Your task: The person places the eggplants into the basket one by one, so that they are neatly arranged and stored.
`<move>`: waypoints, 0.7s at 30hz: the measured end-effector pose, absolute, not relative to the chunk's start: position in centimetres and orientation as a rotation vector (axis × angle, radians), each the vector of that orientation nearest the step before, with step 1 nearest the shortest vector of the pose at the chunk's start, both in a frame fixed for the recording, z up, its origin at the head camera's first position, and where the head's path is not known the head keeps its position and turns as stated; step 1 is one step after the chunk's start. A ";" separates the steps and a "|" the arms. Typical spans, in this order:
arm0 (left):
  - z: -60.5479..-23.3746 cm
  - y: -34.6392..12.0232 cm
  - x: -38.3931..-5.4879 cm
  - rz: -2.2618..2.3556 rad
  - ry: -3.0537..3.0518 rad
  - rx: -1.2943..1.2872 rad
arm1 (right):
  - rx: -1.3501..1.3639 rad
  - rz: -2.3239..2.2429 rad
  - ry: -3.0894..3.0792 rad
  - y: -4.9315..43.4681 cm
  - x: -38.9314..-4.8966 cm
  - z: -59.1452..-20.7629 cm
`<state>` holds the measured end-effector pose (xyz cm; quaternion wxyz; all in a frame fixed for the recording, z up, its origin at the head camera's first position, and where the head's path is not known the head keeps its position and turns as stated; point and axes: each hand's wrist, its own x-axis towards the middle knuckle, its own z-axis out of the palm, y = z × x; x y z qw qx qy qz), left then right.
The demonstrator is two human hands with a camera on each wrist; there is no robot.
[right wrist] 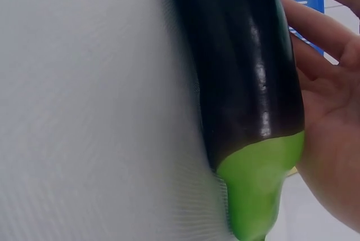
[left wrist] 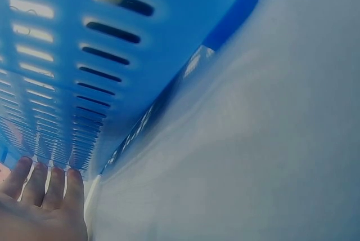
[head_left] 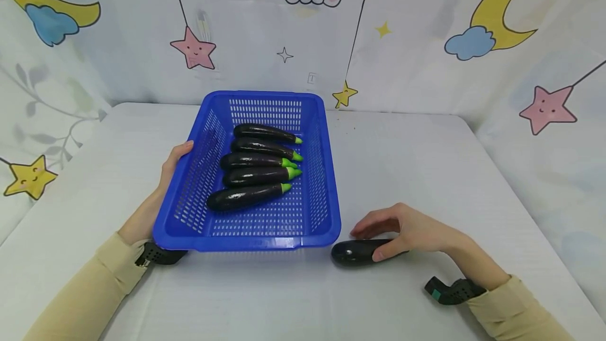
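Note:
In the head view, a blue perforated plastic basket (head_left: 274, 243) holds several dark eggplants (head_left: 253, 175) with green stem ends, lying roughly side by side. At the basket's left side, my left hand (head_left: 172, 164) touches its outer edge; in the left wrist view the fingers (left wrist: 54, 187) reach up against the slotted wall. To the right of the basket's near corner, my right hand (head_left: 402, 228) grips another eggplant (head_left: 352, 252) lying on the table, thumb on the near side and fingers over the far side. Its green cap (right wrist: 259, 168) shows up close in the right wrist view.
A white-covered table (head_left: 402, 157) lies beneath everything. Behind it hangs a white cloth (head_left: 407, 78) printed with moons, stars and clouds. Dark wrist straps (head_left: 456, 291) sit at both sleeves.

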<state>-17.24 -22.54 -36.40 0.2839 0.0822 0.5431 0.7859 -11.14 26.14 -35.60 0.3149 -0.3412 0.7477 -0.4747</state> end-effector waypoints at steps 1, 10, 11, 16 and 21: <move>-36.4 -22.6 -17.2 2.101 1.453 0.221 | -0.905 -1.253 1.964 26.1 -11.1 -35.7; -36.5 -22.6 -17.3 2.096 1.476 0.213 | -0.922 -1.233 1.974 26.0 -11.1 -36.0; -36.5 -22.6 -17.3 2.096 1.478 0.209 | -0.924 -1.232 1.978 26.0 -11.1 -36.0; -36.5 -22.6 -17.3 2.097 1.478 0.199 | -0.937 -1.235 1.980 26.0 -11.0 -36.0; -36.5 -22.6 -17.2 2.105 1.465 0.206 | -0.950 -1.233 1.981 26.1 -11.1 -36.0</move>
